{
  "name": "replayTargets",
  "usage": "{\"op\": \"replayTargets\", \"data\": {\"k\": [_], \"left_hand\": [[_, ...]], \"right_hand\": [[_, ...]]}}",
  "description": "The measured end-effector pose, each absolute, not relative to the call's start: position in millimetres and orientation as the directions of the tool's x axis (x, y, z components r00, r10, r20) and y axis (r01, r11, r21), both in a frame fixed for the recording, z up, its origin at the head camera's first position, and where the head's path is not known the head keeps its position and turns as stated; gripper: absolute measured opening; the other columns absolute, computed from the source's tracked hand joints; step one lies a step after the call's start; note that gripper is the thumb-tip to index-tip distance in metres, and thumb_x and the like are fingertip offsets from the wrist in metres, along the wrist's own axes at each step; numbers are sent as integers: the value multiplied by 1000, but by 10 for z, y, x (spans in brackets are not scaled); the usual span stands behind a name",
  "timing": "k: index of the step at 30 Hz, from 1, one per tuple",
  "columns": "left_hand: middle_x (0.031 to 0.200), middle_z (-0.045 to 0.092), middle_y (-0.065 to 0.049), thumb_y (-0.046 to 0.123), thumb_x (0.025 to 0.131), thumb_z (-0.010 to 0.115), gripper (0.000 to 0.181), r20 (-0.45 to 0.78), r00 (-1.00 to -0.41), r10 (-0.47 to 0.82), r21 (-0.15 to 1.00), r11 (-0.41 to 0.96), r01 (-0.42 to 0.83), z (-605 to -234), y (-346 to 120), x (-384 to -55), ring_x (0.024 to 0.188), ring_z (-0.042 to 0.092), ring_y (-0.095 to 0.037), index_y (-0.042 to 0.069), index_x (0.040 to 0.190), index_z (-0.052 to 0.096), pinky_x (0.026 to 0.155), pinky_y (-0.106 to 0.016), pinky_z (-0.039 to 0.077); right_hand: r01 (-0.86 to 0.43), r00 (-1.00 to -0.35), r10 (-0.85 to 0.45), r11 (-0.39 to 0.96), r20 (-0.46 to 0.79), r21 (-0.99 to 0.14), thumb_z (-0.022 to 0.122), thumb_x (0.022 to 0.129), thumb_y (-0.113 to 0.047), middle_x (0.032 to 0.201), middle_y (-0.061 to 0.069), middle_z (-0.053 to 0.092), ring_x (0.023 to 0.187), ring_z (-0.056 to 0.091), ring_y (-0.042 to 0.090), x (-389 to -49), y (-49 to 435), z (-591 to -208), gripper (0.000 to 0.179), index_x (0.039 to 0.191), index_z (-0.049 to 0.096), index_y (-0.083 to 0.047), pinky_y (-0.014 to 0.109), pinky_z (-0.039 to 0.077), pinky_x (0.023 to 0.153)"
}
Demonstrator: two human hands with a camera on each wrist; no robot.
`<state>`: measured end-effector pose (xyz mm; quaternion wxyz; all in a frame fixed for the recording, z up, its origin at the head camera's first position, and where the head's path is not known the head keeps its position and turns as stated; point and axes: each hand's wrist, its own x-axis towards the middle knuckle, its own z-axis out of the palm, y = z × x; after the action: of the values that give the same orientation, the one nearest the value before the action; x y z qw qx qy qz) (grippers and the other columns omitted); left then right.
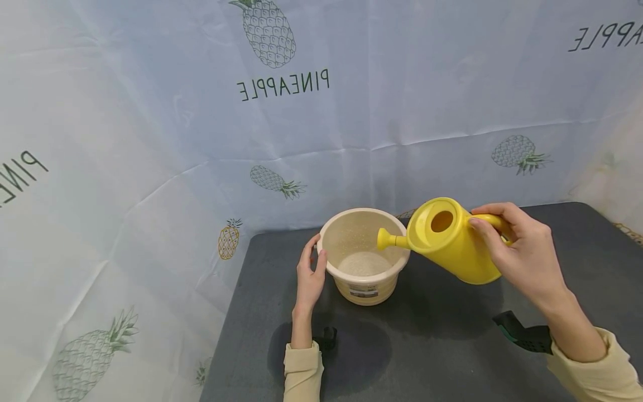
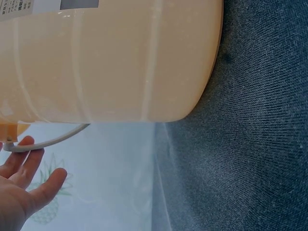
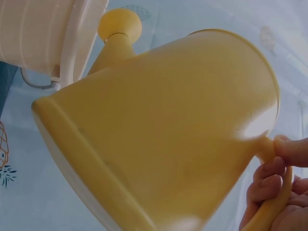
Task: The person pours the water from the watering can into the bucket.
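A cream plastic bucket (image 1: 365, 290) with a label on its front stands upright on the dark table. At its left side my left hand (image 1: 310, 279) holds the rim; in the left wrist view, the fingers of that hand (image 2: 24, 187) meet the thin grey bucket handle (image 2: 53, 141). My right hand (image 1: 527, 251) grips the handle of a yellow watering can (image 1: 467, 251), raised and tilted left. Its round spout head (image 3: 120, 25) is over the bucket's opening. Pale specks show inside the bucket; whether water is flowing is hard to tell.
The dark grey cloth-covered table (image 1: 432, 357) runs beneath both hands. Behind and to the left hangs a pale curtain (image 1: 402, 84) printed with pineapples. A black strap (image 1: 527, 335) is at the right wrist, and a dark piece (image 1: 329, 338) is beside the left wrist.
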<state>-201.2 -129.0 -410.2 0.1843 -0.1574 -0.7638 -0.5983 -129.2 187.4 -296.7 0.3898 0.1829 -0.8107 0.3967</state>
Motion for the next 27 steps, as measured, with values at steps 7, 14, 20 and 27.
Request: {"op": "replayTargets", "data": {"k": [7, 14, 20, 27], "left_hand": [[135, 44, -20, 10, 97, 49, 41, 464, -886, 19, 857, 244, 454, -4096, -1285, -2007, 122, 40, -32, -4, 135, 43, 98, -55, 30], [134, 45, -20, 11, 97, 49, 42, 464, -886, 24, 857, 240, 455, -4095, -1292, -2006, 122, 40, -33, -3, 135, 43, 97, -55, 30], [135, 44, -20, 10, 97, 49, 41, 459, -888, 22, 860, 241, 450, -4090, -1289, -1997, 125, 39, -32, -3, 136, 42, 98, -56, 30], [134, 44, -21, 11, 97, 48, 41, 447, -894, 18, 865, 245, 438, -4066, -1283, -1982, 123, 40, -33, -3, 136, 42, 97, -56, 30]], "right_hand": [[-609, -626, 11, 617, 780, -498, 68, 74, 16, 94, -24, 55, 80, 54, -9, -1287, 1873, -2969, 24, 96, 62, 9, 5, 41, 75], [-601, -628, 6, 631, 778, -491, 68, 74, 16, 94, -26, 53, 81, 53, -11, -1281, 1872, -2945, 23, 96, 61, 11, 4, 40, 75], [-600, -631, 0, 633, 776, -488, 68, 74, 16, 95, -26, 53, 81, 53, -11, -1280, 1869, -2939, 23, 96, 61, 11, 4, 40, 75], [-607, -631, -4, 626, 776, -490, 67, 74, 17, 95, -25, 54, 82, 54, -10, -1285, 1869, -2939, 23, 96, 61, 10, 4, 41, 75]]}}
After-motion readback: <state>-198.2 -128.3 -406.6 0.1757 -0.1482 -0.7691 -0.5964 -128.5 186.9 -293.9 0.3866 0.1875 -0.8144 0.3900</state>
